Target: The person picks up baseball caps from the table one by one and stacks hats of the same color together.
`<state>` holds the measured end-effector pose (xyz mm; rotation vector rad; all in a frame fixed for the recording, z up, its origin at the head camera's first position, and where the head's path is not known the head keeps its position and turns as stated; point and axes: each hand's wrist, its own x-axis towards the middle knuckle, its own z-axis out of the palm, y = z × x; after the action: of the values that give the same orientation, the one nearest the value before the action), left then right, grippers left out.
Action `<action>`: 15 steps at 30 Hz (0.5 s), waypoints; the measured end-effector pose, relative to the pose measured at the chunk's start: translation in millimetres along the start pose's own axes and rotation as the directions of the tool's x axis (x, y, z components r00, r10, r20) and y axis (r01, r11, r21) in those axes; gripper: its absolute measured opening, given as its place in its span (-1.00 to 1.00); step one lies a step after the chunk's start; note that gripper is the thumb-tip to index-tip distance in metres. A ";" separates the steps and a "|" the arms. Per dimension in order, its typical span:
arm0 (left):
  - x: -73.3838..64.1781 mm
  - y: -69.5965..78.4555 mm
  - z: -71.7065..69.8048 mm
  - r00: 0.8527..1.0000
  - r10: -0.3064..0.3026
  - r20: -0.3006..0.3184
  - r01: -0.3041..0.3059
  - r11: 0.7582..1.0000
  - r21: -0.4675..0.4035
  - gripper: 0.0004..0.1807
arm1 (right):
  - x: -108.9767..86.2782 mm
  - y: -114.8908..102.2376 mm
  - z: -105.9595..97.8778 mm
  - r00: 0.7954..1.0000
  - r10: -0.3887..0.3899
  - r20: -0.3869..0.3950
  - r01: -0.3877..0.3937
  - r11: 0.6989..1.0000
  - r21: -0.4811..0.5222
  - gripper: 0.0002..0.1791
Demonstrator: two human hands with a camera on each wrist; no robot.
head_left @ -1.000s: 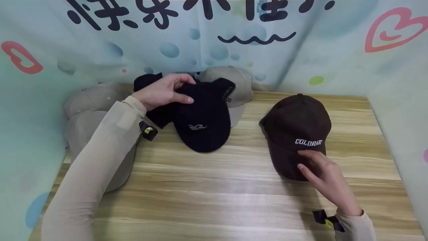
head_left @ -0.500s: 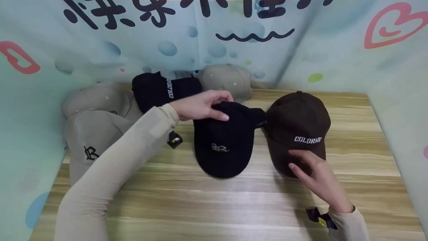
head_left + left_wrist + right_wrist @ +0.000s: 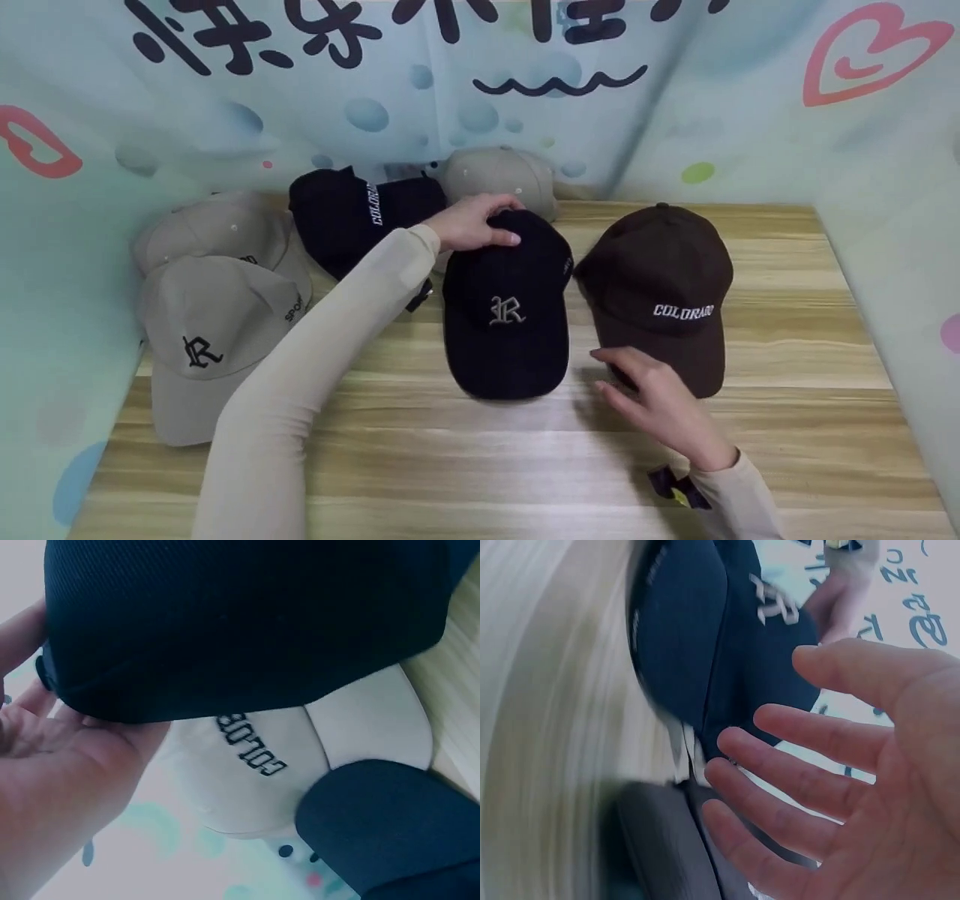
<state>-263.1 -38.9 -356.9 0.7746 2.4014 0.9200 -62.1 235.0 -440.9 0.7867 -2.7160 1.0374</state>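
My left hand [image 3: 476, 223] grips a black baseball cap [image 3: 510, 360] by the back of its crown, thumb on the near side. A pale "R" is stitched on its front, and its brim points toward me. In the left wrist view the cap's dark fabric [image 3: 247, 630] spans the upper part, with fingers behind its edge. My right hand [image 3: 664, 409] hovers beside the brim of a dark brown "COLORADO" cap [image 3: 660, 262], holding nothing. Its fingers spread loosely in the right wrist view, between the black cap [image 3: 682, 637] and the brown cap [image 3: 664, 840].
Two grey caps [image 3: 202, 315] overlap at the left. Behind my left forearm lies another black "COLORADO" cap [image 3: 330, 217]. A further grey cap [image 3: 499, 176] sits at the back against the printed cloth [image 3: 675, 135]. All rest on a wood-grain table [image 3: 487, 480].
My left hand has carried the black cap rightward and nearer, then squared it so its front faces me. My right hand has slid left off the brown cap's brim.
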 end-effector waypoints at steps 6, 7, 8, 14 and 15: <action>6.4 -12.5 5.0 0.997 -0.071 -0.010 0.072 0.992 0.105 -0.46 | 7.0 -8.8 16.9 0.995 -0.033 0.098 0.037 0.998 -0.042 -0.60; 6.7 -13.7 6.2 0.997 -0.074 -0.011 0.075 0.991 0.107 -0.46 | 7.5 -9.9 18.8 0.994 -0.033 0.109 0.038 0.998 -0.045 -0.60; 6.7 -14.5 7.3 0.997 -0.074 -0.012 0.075 0.991 0.107 -0.46 | 7.8 -11.0 20.5 0.993 -0.035 0.116 0.041 0.998 -0.048 -0.60; -2.0 -13.5 3.4 0.999 -0.040 -0.027 0.043 0.993 0.112 -0.47 | 8.8 -14.2 25.5 0.991 -0.044 0.128 0.050 0.997 -0.050 -0.59; -4.9 -12.9 0.4 0.999 -0.039 -0.038 0.042 0.993 0.110 -0.47 | 8.8 -14.1 25.4 0.991 -0.043 0.125 0.050 0.998 -0.049 -0.59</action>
<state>-263.6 -49.8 -365.3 0.7526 2.5075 0.7960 -60.7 205.8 -449.3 0.9307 -2.7995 0.9346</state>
